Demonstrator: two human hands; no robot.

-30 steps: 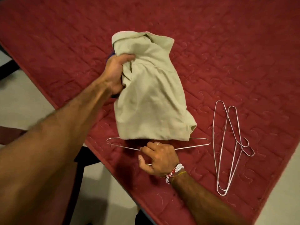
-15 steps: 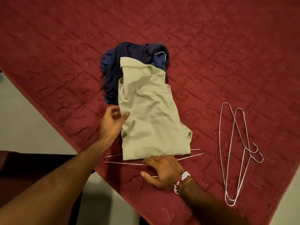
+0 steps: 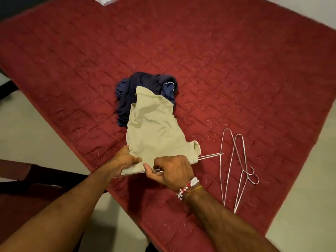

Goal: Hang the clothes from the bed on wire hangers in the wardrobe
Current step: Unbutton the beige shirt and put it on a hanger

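Note:
A beige garment (image 3: 154, 131) lies on the red quilted bed (image 3: 218, 60), its far end over a crumpled dark blue garment (image 3: 127, 99). A wire hanger (image 3: 209, 156) runs under the beige garment's near edge, its tip sticking out to the right. My right hand (image 3: 171, 170) grips this hanger at the near edge of the cloth. My left hand (image 3: 125, 159) pinches the near left corner of the beige garment. A thin wire hook shows on the blue garment, at its right.
Two more wire hangers (image 3: 236, 170) lie on the bed to the right of my hands. The bed's near edge runs diagonally under my forearms, with pale floor (image 3: 27, 128) on the left and at the lower right. Something white (image 3: 107, 0) sits at the bed's far edge.
My left hand came down from the garment's upper left to its near left corner and took hold. My right hand closed round the hanger. The view pulled back.

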